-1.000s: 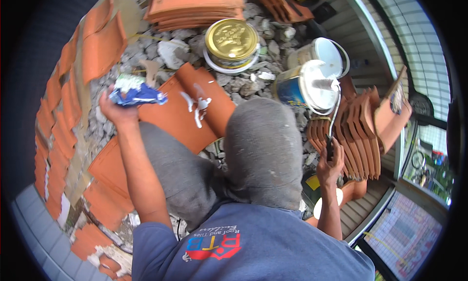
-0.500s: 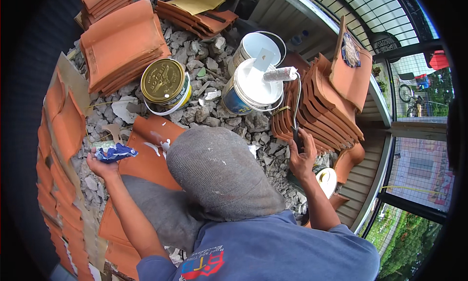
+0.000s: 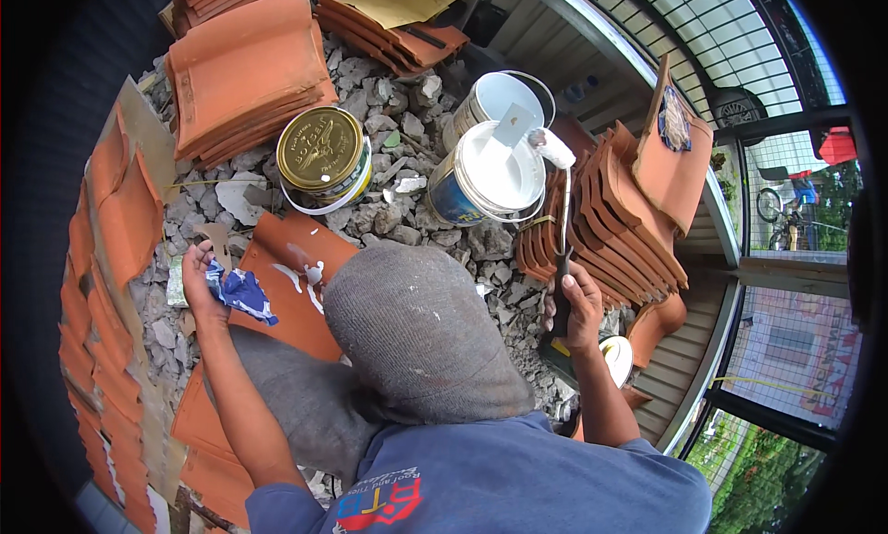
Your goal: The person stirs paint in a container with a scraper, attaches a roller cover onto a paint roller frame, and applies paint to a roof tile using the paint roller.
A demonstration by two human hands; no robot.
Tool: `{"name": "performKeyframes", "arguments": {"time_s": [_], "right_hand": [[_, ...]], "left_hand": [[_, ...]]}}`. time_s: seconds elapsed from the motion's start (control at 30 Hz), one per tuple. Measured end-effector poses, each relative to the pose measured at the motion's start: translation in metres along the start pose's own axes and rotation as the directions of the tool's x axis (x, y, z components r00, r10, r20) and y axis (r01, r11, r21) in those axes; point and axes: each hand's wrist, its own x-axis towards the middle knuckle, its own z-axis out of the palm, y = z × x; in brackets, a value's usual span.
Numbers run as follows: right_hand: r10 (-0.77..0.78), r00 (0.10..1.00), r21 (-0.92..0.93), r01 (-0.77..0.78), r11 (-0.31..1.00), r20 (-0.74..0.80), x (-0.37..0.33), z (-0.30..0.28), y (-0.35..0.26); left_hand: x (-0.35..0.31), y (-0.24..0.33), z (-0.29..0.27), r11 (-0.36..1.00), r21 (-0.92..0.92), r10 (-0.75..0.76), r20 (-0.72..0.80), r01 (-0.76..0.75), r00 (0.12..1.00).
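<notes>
My right hand [image 3: 581,307] is closed around the black handle of a paint roller [image 3: 553,152]. The roller's white-coated sleeve is up beside the rim of an open paint bucket [image 3: 460,193], which has white paint inside and a flat light-coloured plate [image 3: 514,125] standing in it. On the left, my left hand [image 3: 198,279] holds a crumpled blue wrapper [image 3: 242,295] against its palm, over the rubble. Between my hands, a roof tile [image 3: 291,247] carries white paint smears, partly hidden by my grey-clad knee [image 3: 416,330].
Behind the open bucket stands another white bucket [image 3: 507,94]. A gold-lidded paint can [image 3: 321,150] sits on broken concrete [image 3: 393,215]. Stacked orange tiles rise at the far left [image 3: 250,62], along the left [image 3: 102,284] and at the right [image 3: 601,201], beside a corrugated metal wall [image 3: 689,326].
The roller has turned more upright and moved slightly right, off the bucket's rim. My left hand has lifted and tilted, with the blue wrapper swung to its right. The view has shifted slightly.
</notes>
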Motion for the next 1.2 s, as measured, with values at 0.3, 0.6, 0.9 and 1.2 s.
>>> {"name": "performKeyframes", "arguments": {"time_s": [0.3, 0.6, 0.9, 1.2], "right_hand": [[0.159, 0.970, 0.167, -0.191, 0.967, 0.186, 0.006, -0.014, -0.010], [0.124, 0.992, -0.429, -0.101, 0.898, 0.026, 0.030, 0.018, -0.021], [0.019, 0.981, -0.924, 0.176, 0.339, 0.193, 0.081, 0.052, -0.057], [0.072, 0.991, -0.858, 0.062, 0.511, 0.115, 0.077, 0.062, -0.093]], "left_hand": [[0.000, 0.000, -0.011, 0.998, -0.053, 0.032, 0.045, -0.030, 0.998], [0.003, -0.001, -0.010, 0.998, 0.003, 0.061, 0.002, -0.061, 0.998], [-0.006, 0.001, -0.002, 0.996, 0.066, 0.058, 0.063, -0.062, 0.996], [0.001, -0.004, -0.003, 0.992, 0.097, 0.067, 0.159, -0.084, 0.985]]}}
